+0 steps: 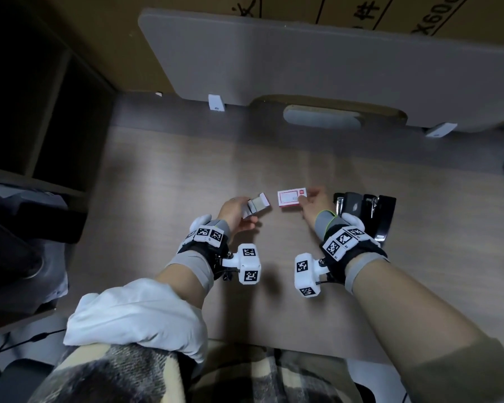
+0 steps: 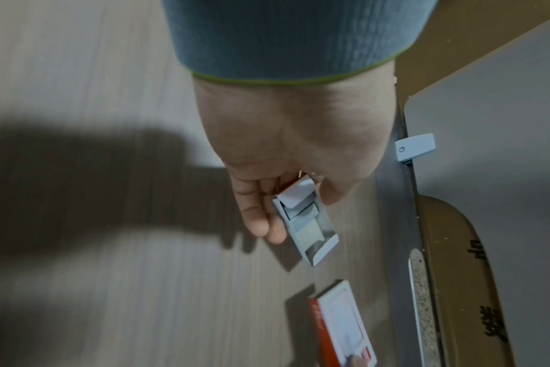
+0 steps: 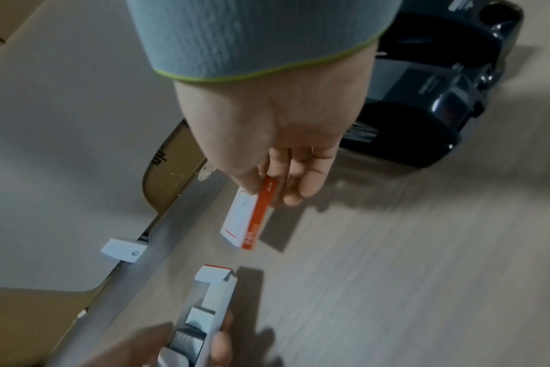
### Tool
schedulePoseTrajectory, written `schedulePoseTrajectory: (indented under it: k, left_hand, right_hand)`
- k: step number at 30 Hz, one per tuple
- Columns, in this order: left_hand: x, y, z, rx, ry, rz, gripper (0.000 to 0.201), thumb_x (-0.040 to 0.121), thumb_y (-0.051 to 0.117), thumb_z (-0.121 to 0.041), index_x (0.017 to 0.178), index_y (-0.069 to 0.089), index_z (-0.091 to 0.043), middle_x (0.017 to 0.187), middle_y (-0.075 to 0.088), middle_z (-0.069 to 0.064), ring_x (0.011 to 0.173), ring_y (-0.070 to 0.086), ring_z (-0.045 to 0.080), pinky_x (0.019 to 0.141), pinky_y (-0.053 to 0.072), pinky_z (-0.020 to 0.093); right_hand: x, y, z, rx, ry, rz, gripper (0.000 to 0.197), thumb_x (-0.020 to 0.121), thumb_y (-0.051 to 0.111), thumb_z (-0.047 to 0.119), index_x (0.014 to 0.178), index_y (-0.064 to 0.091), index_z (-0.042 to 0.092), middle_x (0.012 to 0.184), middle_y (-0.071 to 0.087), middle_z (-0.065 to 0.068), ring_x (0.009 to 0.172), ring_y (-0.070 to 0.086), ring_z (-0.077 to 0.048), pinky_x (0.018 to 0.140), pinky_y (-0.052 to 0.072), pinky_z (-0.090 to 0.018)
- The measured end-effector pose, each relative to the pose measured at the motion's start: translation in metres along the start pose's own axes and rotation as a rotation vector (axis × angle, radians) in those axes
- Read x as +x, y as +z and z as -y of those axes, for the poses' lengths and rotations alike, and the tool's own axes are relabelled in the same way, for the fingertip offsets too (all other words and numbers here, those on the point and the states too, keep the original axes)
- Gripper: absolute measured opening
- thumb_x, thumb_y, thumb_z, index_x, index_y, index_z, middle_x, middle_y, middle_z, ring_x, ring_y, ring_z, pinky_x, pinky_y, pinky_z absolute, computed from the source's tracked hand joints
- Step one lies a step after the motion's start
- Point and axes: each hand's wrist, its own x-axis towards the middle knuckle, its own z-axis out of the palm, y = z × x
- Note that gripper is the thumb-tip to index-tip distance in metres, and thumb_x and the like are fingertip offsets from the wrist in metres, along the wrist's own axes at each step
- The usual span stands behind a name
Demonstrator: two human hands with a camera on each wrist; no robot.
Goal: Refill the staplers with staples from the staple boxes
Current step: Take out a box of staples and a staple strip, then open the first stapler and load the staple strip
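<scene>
My left hand [image 1: 245,216] grips an open white staple box [image 1: 256,209], flap up, over the desk. In the left wrist view the fingers [image 2: 261,223] and thumb clasp this open box [image 2: 308,228], and its silvery inside shows. My right hand [image 1: 307,199] pinches the end of a closed red-and-white staple box [image 1: 290,200] between thumb and fingers. The right wrist view shows that closed box [image 3: 250,219] tilted on its edge, low over the desk. Black staplers [image 1: 367,209] stand side by side just right of my right hand, with metal parts showing.
A grey panel [image 1: 303,59] stands along the desk's far edge on white clips [image 1: 216,102], with cardboard cartons behind it. A dark shelf unit [image 1: 41,112] is to the left. The wooden desk [image 1: 186,170] runs from the panel to my lap.
</scene>
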Motion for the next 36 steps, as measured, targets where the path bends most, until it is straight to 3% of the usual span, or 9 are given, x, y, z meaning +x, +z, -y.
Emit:
schedulePoseTrajectory:
  k: [4,9,16,19,22,28,30,32,36]
  left_hand:
    - [0.006,-0.008,0.010,0.041,0.050,-0.009,0.024,0.101,0.046,-0.013,0.121,0.054,-0.001,0.099,0.068,0.022,0.058,0.072,0.022,0.055,0.058,0.026]
    - [0.008,-0.009,0.009,0.059,0.116,-0.109,0.014,0.093,0.066,-0.017,0.099,0.058,-0.007,0.110,0.065,0.022,0.053,0.071,0.023,0.051,0.060,0.027]
    - [-0.001,-0.013,-0.009,0.359,0.230,-0.268,0.042,0.085,0.063,-0.048,0.118,0.067,-0.023,0.115,0.059,0.015,0.074,0.069,0.028,0.043,0.057,0.031]
    - [-0.001,-0.007,-0.012,0.387,0.254,-0.302,0.039,0.075,0.060,-0.049,0.105,0.069,-0.026,0.114,0.062,0.013,0.083,0.069,0.030,0.062,0.062,0.039]
    - [0.000,0.007,-0.014,0.383,0.258,-0.307,0.028,0.071,0.056,-0.044,0.089,0.068,-0.028,0.097,0.072,0.002,0.086,0.069,0.027,0.079,0.059,0.043]
    - [-0.004,0.049,-0.006,0.344,0.260,-0.152,0.008,0.086,0.060,-0.022,0.082,0.067,-0.021,0.076,0.072,0.008,0.051,0.059,0.017,0.048,0.044,0.022]
    - [-0.008,0.061,0.000,0.344,0.251,-0.101,0.007,0.090,0.059,-0.019,0.088,0.065,-0.018,0.069,0.067,0.002,0.041,0.058,0.009,0.046,0.046,0.021]
    - [-0.013,0.070,0.005,0.325,0.240,-0.068,0.004,0.092,0.060,-0.018,0.091,0.063,-0.017,0.067,0.064,0.001,0.036,0.055,0.003,0.044,0.047,0.021]
    - [-0.026,0.081,0.006,0.257,0.200,0.009,0.017,0.097,0.055,-0.025,0.109,0.060,-0.014,0.083,0.070,0.006,0.045,0.061,0.009,0.058,0.054,0.028]
  right_hand:
    - [-0.001,-0.002,0.002,-0.162,-0.001,-0.006,0.056,0.088,0.063,0.030,0.138,0.042,0.014,0.130,0.056,-0.011,0.120,0.053,-0.031,0.097,0.041,-0.034]
    - [-0.001,-0.007,0.005,-0.210,-0.038,-0.010,0.057,0.088,0.063,0.028,0.139,0.041,0.018,0.140,0.050,-0.009,0.126,0.049,-0.031,0.100,0.041,-0.036]
    - [-0.005,-0.022,0.014,-0.370,-0.170,-0.103,0.051,0.083,0.066,0.028,0.131,0.049,0.023,0.132,0.057,-0.004,0.123,0.050,-0.028,0.099,0.041,-0.035]
    - [-0.008,-0.039,0.015,-0.608,-0.162,-0.249,0.053,0.078,0.068,0.032,0.127,0.050,0.026,0.129,0.054,-0.007,0.122,0.042,-0.031,0.099,0.035,-0.041]
    - [-0.005,-0.050,0.000,-0.623,-0.019,-0.345,0.050,0.085,0.064,0.024,0.129,0.043,0.014,0.134,0.046,-0.017,0.124,0.039,-0.033,0.100,0.030,-0.042]
    - [-0.003,-0.065,-0.025,-0.549,0.055,-0.298,0.058,0.086,0.068,0.016,0.133,0.038,0.004,0.135,0.044,-0.019,0.117,0.050,-0.039,0.088,0.045,-0.044]
    - [-0.007,-0.072,-0.027,-0.544,0.060,-0.233,0.066,0.079,0.076,0.023,0.131,0.041,0.002,0.131,0.046,-0.018,0.110,0.055,-0.038,0.085,0.047,-0.042]
    - [-0.010,-0.079,-0.028,-0.541,0.034,-0.206,0.052,0.075,0.078,0.026,0.116,0.055,0.003,0.119,0.057,-0.016,0.096,0.063,-0.035,0.077,0.051,-0.037]
    - [-0.026,-0.097,-0.026,-0.419,-0.098,-0.080,0.046,0.071,0.075,0.023,0.114,0.061,0.027,0.101,0.068,-0.001,0.092,0.065,-0.030,0.074,0.050,-0.029]
